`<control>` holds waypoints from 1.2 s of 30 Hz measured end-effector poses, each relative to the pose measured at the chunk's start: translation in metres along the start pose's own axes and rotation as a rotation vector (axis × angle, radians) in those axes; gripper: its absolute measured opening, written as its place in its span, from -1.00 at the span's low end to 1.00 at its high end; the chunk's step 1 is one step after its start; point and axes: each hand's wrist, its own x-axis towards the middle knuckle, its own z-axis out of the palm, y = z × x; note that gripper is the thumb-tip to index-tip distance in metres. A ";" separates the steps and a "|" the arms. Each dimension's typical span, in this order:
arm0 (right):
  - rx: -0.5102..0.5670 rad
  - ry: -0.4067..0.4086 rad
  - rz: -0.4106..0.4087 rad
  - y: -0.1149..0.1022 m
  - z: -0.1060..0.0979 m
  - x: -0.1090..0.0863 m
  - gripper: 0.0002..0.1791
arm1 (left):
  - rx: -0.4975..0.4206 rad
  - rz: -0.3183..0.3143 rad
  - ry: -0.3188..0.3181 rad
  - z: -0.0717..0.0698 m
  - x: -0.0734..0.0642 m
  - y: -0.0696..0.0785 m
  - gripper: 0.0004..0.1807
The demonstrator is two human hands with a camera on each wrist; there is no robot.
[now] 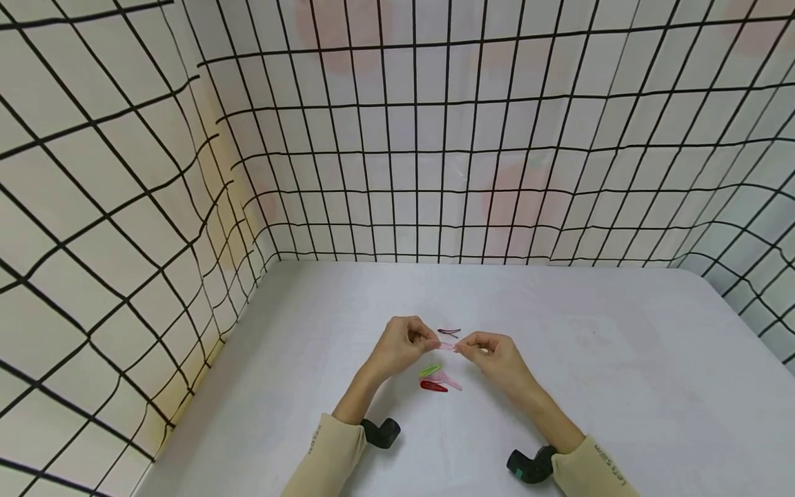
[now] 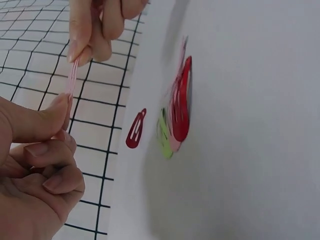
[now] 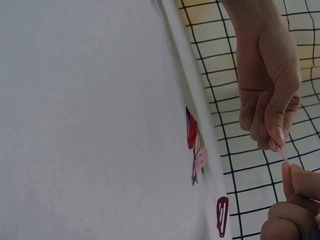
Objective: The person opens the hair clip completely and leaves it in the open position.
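Note:
Between my two hands a pink hair clip (image 2: 73,79) is held above the table. The left hand (image 1: 402,345) pinches one end with thumb and finger, and the right hand (image 1: 493,357) pinches the other. Below them on the table lies a small pile: a green hair clip (image 1: 430,371), a red hair clip (image 1: 433,386) and pink hair clips (image 3: 201,158) partly overlapped by the others. A dark red hair clip (image 2: 135,129) lies apart from the pile, farther from me. The fingertips cover both ends of the held clip.
A white table (image 1: 279,386) spreads under the hands. Black grid netting (image 1: 416,152) stands along its back and sides before pale walls. Black wrist devices (image 1: 381,433) sit by both beige sleeves (image 1: 329,452).

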 end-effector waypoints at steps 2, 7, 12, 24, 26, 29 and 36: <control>0.011 -0.011 -0.008 0.000 0.000 0.000 -0.71 | -0.019 -0.008 -0.016 0.000 0.000 -0.001 -0.95; 0.041 -0.042 -0.021 0.002 -0.002 -0.001 -0.68 | -0.063 -0.016 -0.049 -0.001 0.001 -0.002 -0.93; 0.065 -0.045 -0.048 0.003 -0.005 0.000 -0.66 | -0.097 -0.021 -0.042 -0.002 0.001 -0.002 -0.92; 0.062 -0.035 0.038 0.003 -0.008 0.002 -0.65 | -0.128 -0.011 -0.014 -0.004 0.002 -0.004 -0.90; 0.064 -0.034 0.050 0.003 -0.008 0.002 -0.66 | -0.124 0.002 -0.012 -0.004 0.002 -0.004 -0.91; 0.066 -0.032 0.066 0.003 -0.009 0.003 -0.67 | -0.110 0.017 -0.009 -0.005 0.002 -0.004 -0.91; 0.069 -0.026 0.083 0.006 -0.010 0.003 -0.70 | -0.102 0.023 -0.005 -0.004 0.002 -0.004 -0.93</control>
